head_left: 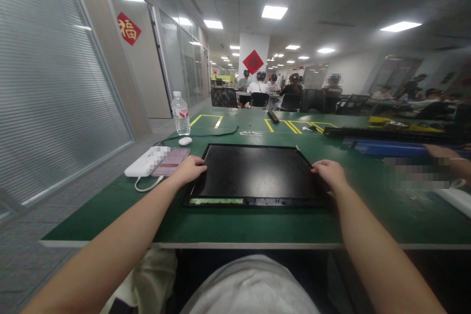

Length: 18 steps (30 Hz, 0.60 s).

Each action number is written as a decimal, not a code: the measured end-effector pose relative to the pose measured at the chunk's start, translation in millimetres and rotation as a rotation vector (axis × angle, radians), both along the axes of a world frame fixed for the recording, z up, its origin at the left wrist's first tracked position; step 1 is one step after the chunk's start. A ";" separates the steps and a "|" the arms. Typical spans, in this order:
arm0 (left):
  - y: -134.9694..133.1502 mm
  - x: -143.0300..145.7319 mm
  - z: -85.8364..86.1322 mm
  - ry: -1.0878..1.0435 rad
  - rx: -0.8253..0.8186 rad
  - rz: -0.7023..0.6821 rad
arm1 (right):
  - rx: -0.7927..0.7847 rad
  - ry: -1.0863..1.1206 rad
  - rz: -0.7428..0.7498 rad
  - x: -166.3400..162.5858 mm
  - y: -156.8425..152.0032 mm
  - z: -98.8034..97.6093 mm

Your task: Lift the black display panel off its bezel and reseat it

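Observation:
A black flat display panel [257, 171] lies face up on the green tabletop in front of me. Along its near edge runs a dark strip, with a green circuit board [216, 201] showing at the left. My left hand [189, 170] is closed at the panel's left edge, fingertips over the frame and the thumb side partly hidden. Opposite it, my right hand [328, 174] pinches the right edge, its lower fingers out of sight under the palm. A small light tab sticks up at the panel's far right corner.
To the left are a phone [171, 162], a white power bank [142, 163] with a cable, a white oval case [185, 141] and a water bottle [180, 114]. At right, another person's hand [445, 154] is near a blue strip [390, 147]. Yellow tape marks the far tabletop.

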<state>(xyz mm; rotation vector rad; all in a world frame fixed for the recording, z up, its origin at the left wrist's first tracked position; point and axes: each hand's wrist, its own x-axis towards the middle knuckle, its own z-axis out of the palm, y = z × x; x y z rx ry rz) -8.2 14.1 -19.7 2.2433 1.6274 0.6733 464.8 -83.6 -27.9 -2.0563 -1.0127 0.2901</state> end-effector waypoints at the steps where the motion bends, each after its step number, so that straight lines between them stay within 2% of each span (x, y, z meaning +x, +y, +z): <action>1: 1.0 -0.2 -0.6 0.018 -0.001 -0.004 | -0.004 -0.004 0.001 0.2 -0.1 0.1; 7: 1.7 -0.6 -1.4 0.135 0.039 -0.073 | -0.009 -0.001 0.003 1.4 0.2 -0.7; 13: -5.8 -5.9 2.0 0.082 0.052 -0.092 | -0.003 -0.054 0.013 1.3 -0.1 -2.0; 18: -13.8 -11.4 11.2 0.147 0.050 -0.256 | -0.012 -0.096 0.028 -0.4 -2.1 0.2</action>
